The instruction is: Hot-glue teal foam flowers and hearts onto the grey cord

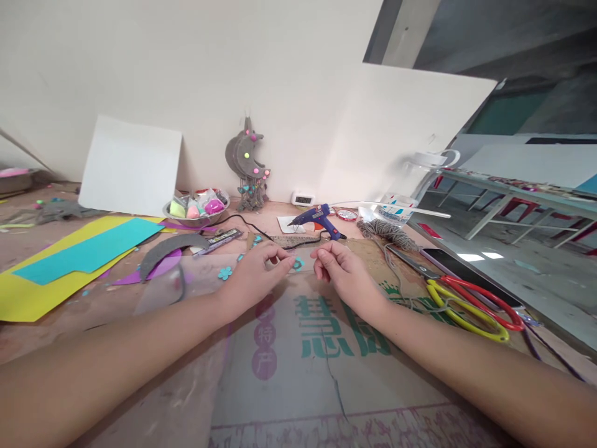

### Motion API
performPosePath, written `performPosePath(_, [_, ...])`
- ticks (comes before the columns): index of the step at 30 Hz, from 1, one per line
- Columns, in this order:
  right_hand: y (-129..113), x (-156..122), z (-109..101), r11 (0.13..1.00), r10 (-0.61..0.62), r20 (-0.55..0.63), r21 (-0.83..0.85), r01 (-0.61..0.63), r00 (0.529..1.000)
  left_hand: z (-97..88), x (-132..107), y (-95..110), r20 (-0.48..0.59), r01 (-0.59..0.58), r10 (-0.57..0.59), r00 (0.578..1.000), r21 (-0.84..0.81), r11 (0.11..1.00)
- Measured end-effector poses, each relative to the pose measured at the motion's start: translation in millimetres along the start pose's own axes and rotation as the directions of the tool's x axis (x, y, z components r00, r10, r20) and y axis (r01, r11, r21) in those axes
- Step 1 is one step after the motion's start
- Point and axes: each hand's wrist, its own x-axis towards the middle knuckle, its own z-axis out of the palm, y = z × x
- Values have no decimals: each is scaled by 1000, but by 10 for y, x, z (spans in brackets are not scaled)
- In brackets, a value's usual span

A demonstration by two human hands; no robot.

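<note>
My left hand (259,267) is closed in a pinch over the cardboard sheet (289,386). My right hand (342,270) faces it across a small gap, thumb and fingers pressed together. What either pinch holds, if anything, is too small to make out. A blue felt flower (298,264) shows between the hands, close to the left fingertips; I cannot tell whether it is touched. Another blue flower (224,273) lies left of my left wrist. On the cardboard below the hands runs a piece of grey yarn (334,379).
A blue glue gun (319,218) lies behind the hands. Scissors (471,305), a phone (471,274) and a yarn bundle (389,233) are on the right. Coloured sheets (93,249), a grey felt crescent (170,252) and a bowl (198,219) are left. A moon ornament (247,158) hangs behind.
</note>
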Motion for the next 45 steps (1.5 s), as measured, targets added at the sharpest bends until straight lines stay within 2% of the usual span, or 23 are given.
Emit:
performPosePath(4, [-29,-21,-2,992,-28,35,-123,32,999,-5,-2,16,-11,5,-5,1000,-16,1000])
performPosePath(8, [-40,-34,3,983,-70,92,-165,85,993,-3,-9,12,-21,-8,8,1000,-2,1000])
performPosePath(17, [-70,-50,43,993,-54,100,-103,65,993,8,2,-62,38,-88,89,995,-5,996])
performPosePath(24, [-42,-40,42,985,-69,158,-146,92,985,0,-8,-23,46,-41,41,998,-15,999])
performPosePath(29, [-50,-43,43,978,-74,148,-182,101,986,0,-12,-13,63,-30,30,998,0,1000])
performPosePath(34, [-43,-40,35,978,-77,160,-179,106,984,-2,-4,-34,57,-71,70,996,10,997])
performPosePath(45, [-39,-45,36,983,-81,154,-148,104,985,-1,-1,-50,68,-43,41,997,25,999])
